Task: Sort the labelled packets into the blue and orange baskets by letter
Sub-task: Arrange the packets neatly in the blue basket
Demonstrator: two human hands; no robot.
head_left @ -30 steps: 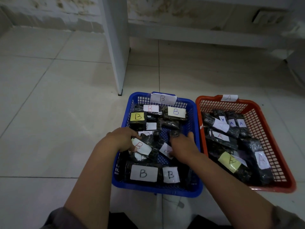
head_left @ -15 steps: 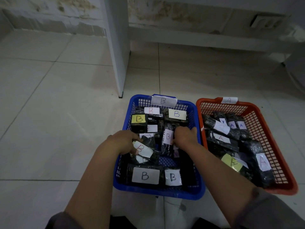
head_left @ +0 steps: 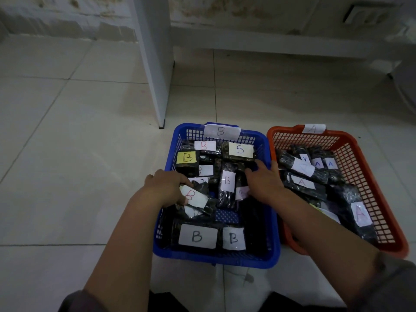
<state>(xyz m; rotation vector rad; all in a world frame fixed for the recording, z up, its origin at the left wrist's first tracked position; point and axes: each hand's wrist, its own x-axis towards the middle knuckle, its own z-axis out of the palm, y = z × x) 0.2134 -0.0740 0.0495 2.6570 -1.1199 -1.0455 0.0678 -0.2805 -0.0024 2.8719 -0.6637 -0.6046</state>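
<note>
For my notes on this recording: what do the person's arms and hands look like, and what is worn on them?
Both forearms are bare. The left hand and right hand wear no gloves, and no rings or watch can be seen. A grey sleeve covers the right upper arm; a similar grey sleeve shows at the left elbow.

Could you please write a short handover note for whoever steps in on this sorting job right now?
Left hand: inside the blue basket at its left wall, fingers on a packet with a red B label.
Right hand: open, resting on packets at the blue basket's right wall, holding nothing visible.
Blue basket is tagged B; every readable label in it is B.
Orange basket is tagged A; its readable labels are A.
Done: no packets visible on the floor.
Left: check the hidden labels, then withdraw both hands.
</note>
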